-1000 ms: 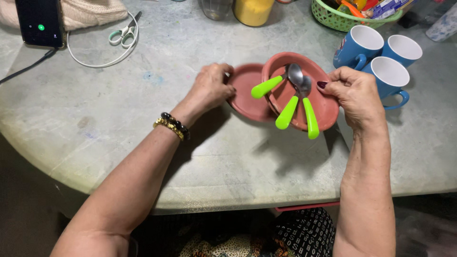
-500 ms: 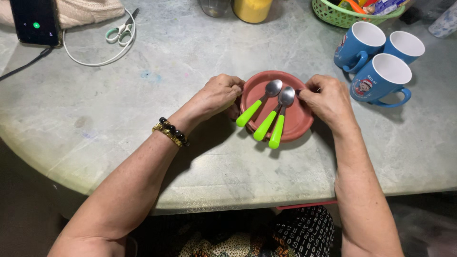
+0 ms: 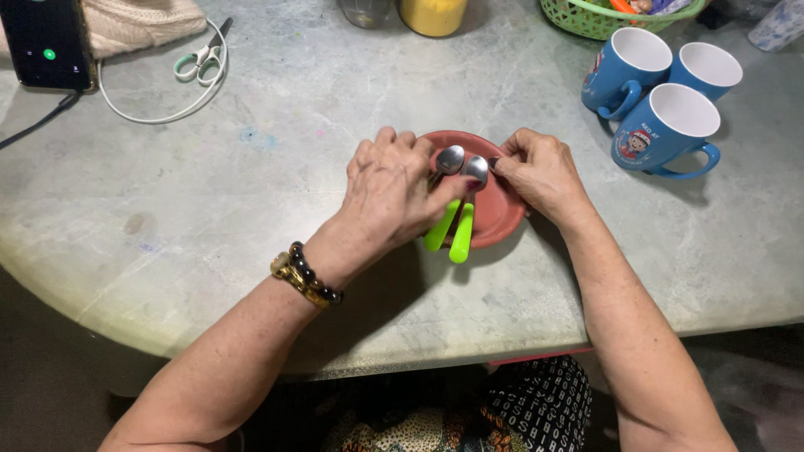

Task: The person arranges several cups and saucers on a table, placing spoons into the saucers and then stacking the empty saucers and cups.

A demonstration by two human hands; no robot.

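On the grey stone-look table, near its front edge, sits a terracotta-red plastic plate. Two spoons with lime-green handles show on it, steel bowls up toward the far rim, handles overhanging the near rim side by side. Whether more spoons lie under your hand cannot be told.

Your left hand lies over the left half of the plate, knuckles up, fingers curled down and gathered onto the spoon shafts; the thumb tip with its dark nail touches near the right spoon's neck. Grip looks like a loose pinch on the spoons, but the fingertips are hidden. A gold and dark bead bracelet circles that wrist.

Your right hand rests on the plate's right rim, fingers pressed together and bent, tips pinching the rim just beside the spoon bowls.

Right of the plate, well apart: three blue mugs with white insides, bunched together. Behind them, a green basket at the table's far edge. Far left: scissors with pale green handles lying on a loop of white cable, and a phone with a lit screen.
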